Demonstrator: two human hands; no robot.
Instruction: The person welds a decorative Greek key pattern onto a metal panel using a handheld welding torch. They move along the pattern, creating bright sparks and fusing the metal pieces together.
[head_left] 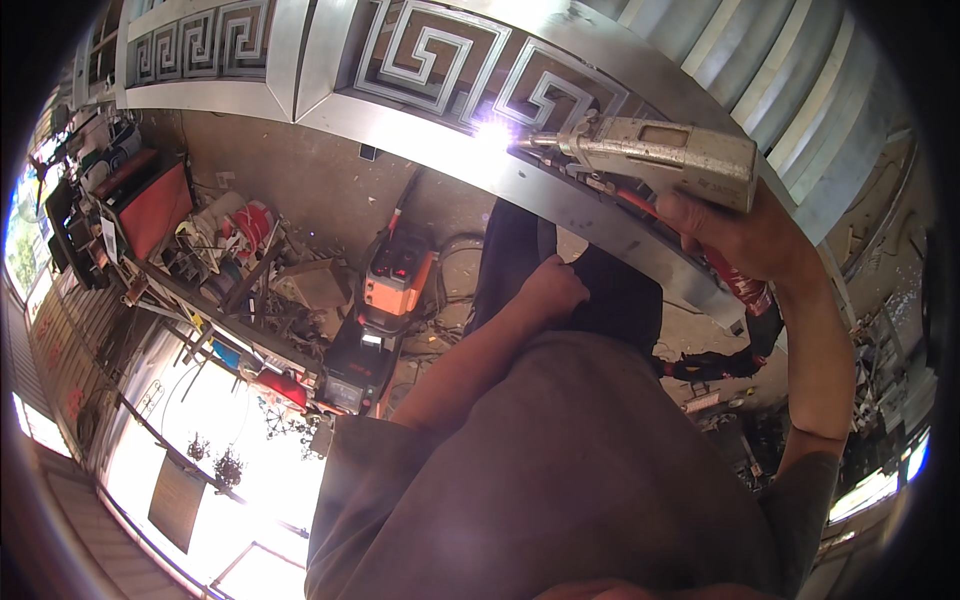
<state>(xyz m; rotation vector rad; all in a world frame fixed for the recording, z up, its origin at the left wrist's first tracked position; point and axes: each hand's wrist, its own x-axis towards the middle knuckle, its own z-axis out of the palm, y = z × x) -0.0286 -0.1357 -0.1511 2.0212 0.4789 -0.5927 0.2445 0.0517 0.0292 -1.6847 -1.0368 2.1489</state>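
My right hand is wrapped around a handheld welding gun with a worn, pale metal body. Its nozzle points left, and a bright white-violet glare burns at the tip. That tip meets a silvery metal frame along the edge below a panel of square spiral fretwork. From the gun's grip a red and black wrapped cable hangs down. My left hand is closed by my dark-trousered thigh, apart from the frame; whatever its fingers hold, if anything, is hidden.
An orange and black machine stands on the floor below the frame, with hoses beside it. Left of it, a cluttered bench bears tools and scrap. Ribbed metal panels rise at the far right. Debris lies on the floor.
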